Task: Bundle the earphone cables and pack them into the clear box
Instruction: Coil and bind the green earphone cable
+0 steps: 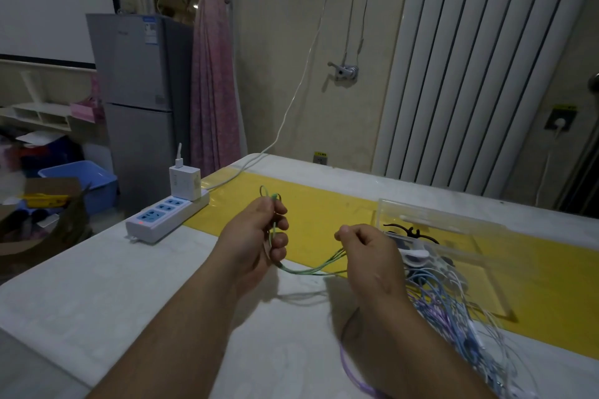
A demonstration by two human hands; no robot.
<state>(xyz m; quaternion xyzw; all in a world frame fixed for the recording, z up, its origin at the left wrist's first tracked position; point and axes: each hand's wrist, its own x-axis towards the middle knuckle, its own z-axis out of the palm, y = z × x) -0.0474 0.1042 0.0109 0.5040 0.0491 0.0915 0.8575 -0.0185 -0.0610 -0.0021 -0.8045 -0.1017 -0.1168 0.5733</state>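
Spanning the gap between the two hands, a green earphone cable (304,269) is held above the table (129,285) in the head view.

- Left hand (259,236): fingers are curled round the cable, palm turned inward. Small green loops are seen poking out above the thumb.
- Right hand (366,253): closed on several green strands, which are gathered at its fingertips. The strands sag in a shallow curve between the hands, and their shadow is cast on the table below.
- Clear box (453,223): set on the yellow strip (324,214) that crosses the table, just right of the right hand. A black forked piece (411,232) and white earphone parts (418,253) are seen through its wall. Whether a lid is on cannot be told.
- Loose cables (453,311): a tangle of blue, purple and white strands is spread on the table beside the right wrist, reaching up to the near side of the box.
- Power strip (165,214): laid at the left edge of the table, with a white charger (184,183) plugged in at its far end.
- A grey fridge (142,91) is noted behind the table on the left.
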